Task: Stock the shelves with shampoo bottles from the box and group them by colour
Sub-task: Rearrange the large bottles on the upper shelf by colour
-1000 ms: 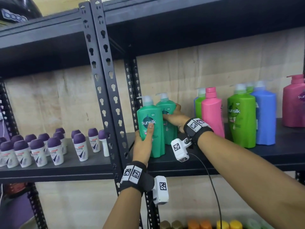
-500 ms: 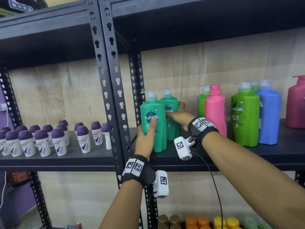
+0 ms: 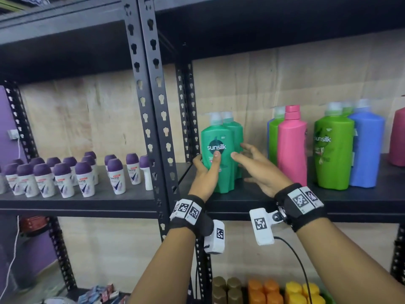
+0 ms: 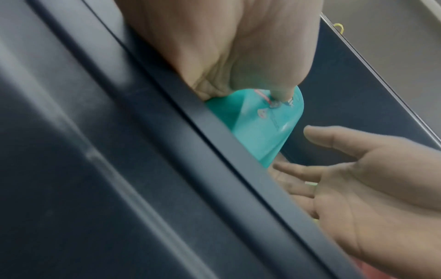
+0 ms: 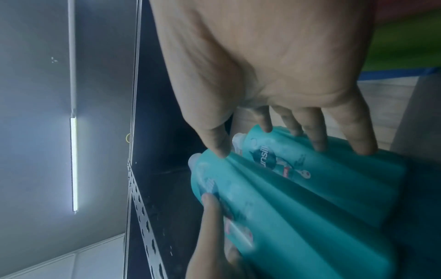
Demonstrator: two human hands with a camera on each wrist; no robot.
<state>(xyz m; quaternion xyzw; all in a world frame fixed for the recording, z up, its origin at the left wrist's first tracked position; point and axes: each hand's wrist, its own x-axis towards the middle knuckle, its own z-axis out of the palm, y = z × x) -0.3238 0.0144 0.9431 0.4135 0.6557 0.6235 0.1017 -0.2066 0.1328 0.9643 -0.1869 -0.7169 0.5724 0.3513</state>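
Gripping the front teal bottle [image 3: 215, 154] with our left hand [image 3: 205, 175].
It stands upright on the shelf [image 3: 263, 199], touching the rear teal bottle [image 3: 235, 137]; our right hand [image 3: 257, 172] hovers beside them, fingers spread apart.

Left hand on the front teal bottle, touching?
Touching. Head view: the left hand wraps the front teal bottle, thumb pressed on its label.
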